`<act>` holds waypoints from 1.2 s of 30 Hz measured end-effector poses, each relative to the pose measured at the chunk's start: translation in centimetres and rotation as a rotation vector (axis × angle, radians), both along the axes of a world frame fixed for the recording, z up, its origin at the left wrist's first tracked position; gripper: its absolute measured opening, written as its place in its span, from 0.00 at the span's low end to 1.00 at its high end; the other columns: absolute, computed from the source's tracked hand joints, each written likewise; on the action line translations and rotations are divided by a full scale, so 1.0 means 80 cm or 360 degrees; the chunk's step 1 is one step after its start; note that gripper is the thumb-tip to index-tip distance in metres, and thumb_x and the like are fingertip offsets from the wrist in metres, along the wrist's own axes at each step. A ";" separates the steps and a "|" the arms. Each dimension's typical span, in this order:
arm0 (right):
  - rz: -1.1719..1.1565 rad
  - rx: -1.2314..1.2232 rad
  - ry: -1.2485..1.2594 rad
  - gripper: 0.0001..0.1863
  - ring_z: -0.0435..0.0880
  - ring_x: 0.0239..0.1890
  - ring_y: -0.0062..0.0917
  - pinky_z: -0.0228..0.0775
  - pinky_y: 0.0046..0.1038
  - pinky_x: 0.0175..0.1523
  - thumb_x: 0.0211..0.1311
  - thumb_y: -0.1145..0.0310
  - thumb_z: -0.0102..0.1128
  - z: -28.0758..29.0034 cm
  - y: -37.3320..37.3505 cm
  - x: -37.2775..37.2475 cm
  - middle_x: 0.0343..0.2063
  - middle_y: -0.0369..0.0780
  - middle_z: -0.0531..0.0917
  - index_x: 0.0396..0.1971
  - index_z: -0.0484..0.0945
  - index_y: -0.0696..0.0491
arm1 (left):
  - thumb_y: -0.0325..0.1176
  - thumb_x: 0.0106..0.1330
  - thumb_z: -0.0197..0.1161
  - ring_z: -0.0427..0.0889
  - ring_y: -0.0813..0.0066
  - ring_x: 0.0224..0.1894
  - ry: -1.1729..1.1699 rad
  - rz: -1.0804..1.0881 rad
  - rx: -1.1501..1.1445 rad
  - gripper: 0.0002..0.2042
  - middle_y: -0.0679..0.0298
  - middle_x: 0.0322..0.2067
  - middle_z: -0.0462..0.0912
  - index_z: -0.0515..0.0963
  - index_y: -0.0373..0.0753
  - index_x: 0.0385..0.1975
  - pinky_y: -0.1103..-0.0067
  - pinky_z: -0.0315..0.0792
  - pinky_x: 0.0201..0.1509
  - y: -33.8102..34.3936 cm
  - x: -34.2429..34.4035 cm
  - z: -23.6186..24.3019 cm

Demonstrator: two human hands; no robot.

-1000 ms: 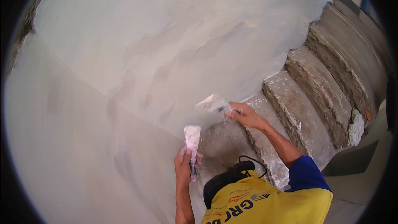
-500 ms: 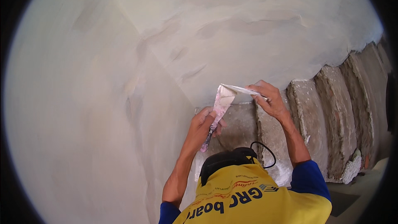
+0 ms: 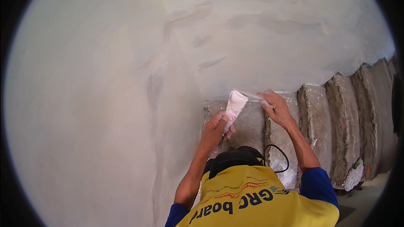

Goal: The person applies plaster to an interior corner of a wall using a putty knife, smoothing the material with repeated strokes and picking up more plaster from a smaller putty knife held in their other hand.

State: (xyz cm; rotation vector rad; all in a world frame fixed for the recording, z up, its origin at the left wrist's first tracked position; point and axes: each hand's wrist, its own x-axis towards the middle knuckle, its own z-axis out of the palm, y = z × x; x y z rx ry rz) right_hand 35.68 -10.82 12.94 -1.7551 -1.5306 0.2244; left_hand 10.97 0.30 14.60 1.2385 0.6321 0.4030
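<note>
I see the left hand clenched on a putty knife. Right hand fingers grip a thin blade, mostly edge-on, against the wall. My chest hides the lower steps.

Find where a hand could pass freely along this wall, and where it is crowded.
Free: the broad plastered wall left of the left hand, and above the scraper. Crowded: between that hand and the right hand, where blades meet by the rough steps.

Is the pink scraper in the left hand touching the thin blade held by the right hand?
Touching. In the head view the pink scraper meets the thin blade at its top edge, no gap visible, near the right hand.
</note>
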 end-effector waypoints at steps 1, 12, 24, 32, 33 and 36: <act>-0.0002 0.0007 0.0000 0.17 0.76 0.31 0.34 0.66 0.37 0.35 0.60 0.75 0.58 0.001 0.003 0.007 0.28 0.42 0.73 0.50 0.79 0.51 | 0.36 0.75 0.47 0.72 0.82 0.22 -0.0027 -0.0044 -0.0041 0.12 0.65 0.25 0.78 0.73 0.34 0.46 0.84 0.66 0.26 0.003 0.003 0.000; -0.0185 -0.0242 -0.0670 0.14 0.78 0.35 0.40 0.67 0.43 0.40 0.61 0.71 0.61 0.000 0.031 0.028 0.29 0.44 0.76 0.47 0.80 0.51 | 0.36 0.75 0.47 0.72 0.82 0.22 -0.0041 -0.0002 0.0041 0.12 0.64 0.24 0.78 0.73 0.35 0.45 0.84 0.66 0.26 0.023 0.015 0.002; -0.0127 -0.0679 0.1111 0.15 0.79 0.33 0.35 0.72 0.33 0.38 0.67 0.66 0.57 0.083 0.021 0.029 0.32 0.45 0.81 0.48 0.77 0.57 | 0.35 0.76 0.46 0.73 0.83 0.27 -0.0093 0.0346 0.0646 0.15 0.67 0.31 0.79 0.73 0.35 0.56 0.84 0.67 0.30 0.065 0.025 0.027; -0.0266 -0.0031 -0.0794 0.37 0.73 0.34 0.33 0.65 0.32 0.33 0.55 0.81 0.56 0.099 0.026 -0.018 0.36 0.41 0.73 0.63 0.69 0.31 | 0.34 0.77 0.46 0.73 0.84 0.30 -0.0173 0.0328 0.0415 0.16 0.68 0.31 0.79 0.72 0.37 0.59 0.84 0.67 0.34 0.052 0.008 0.016; -0.0274 0.0030 -0.0968 0.38 0.73 0.36 0.34 0.64 0.35 0.36 0.55 0.82 0.54 0.098 0.030 -0.018 0.39 0.42 0.73 0.64 0.68 0.31 | 0.35 0.77 0.46 0.73 0.84 0.30 -0.0146 0.0340 0.0405 0.17 0.68 0.31 0.79 0.72 0.37 0.60 0.85 0.67 0.33 0.049 0.009 0.020; -0.0283 0.0139 -0.1196 0.39 0.74 0.40 0.35 0.63 0.37 0.42 0.53 0.82 0.54 0.098 0.040 -0.028 0.43 0.43 0.74 0.64 0.69 0.30 | 0.35 0.77 0.46 0.73 0.84 0.29 -0.0107 0.0368 0.0397 0.17 0.67 0.31 0.79 0.72 0.36 0.60 0.85 0.67 0.32 0.042 0.008 0.027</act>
